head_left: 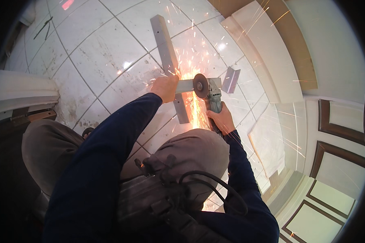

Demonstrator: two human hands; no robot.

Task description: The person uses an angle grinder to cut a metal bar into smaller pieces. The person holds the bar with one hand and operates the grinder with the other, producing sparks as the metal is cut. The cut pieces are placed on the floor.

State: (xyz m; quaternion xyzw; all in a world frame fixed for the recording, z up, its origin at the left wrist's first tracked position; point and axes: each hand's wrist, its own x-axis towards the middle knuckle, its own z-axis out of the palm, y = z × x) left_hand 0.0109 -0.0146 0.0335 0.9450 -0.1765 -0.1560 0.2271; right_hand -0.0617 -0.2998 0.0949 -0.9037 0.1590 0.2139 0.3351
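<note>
My right hand (pixel 222 118) is wrapped round the body of an angle grinder (pixel 214 101). Its round disc (pixel 200 85) meets a grey metal bar (pixel 185 86) lying crosswise, and bright orange sparks fly up the floor and back toward my knee. My left hand (pixel 165 87) grips that bar's left end, left of the disc. Under the crosswise bar runs a longer grey metal bar (pixel 165 44) with small holes; its near end (pixel 181 108) shows below. Just right of the disc lies a short angled metal offcut (pixel 231 80). Glare hides part of the cut.
White floor tiles (pixel 89 44) with dark joints and dirt marks lie around the work. Pale boards (pixel 255 48) lean at the right, beside brown-framed panels (pixel 340 125). A black cable (pixel 215 186) loops by my right arm. Sparks reach the boards.
</note>
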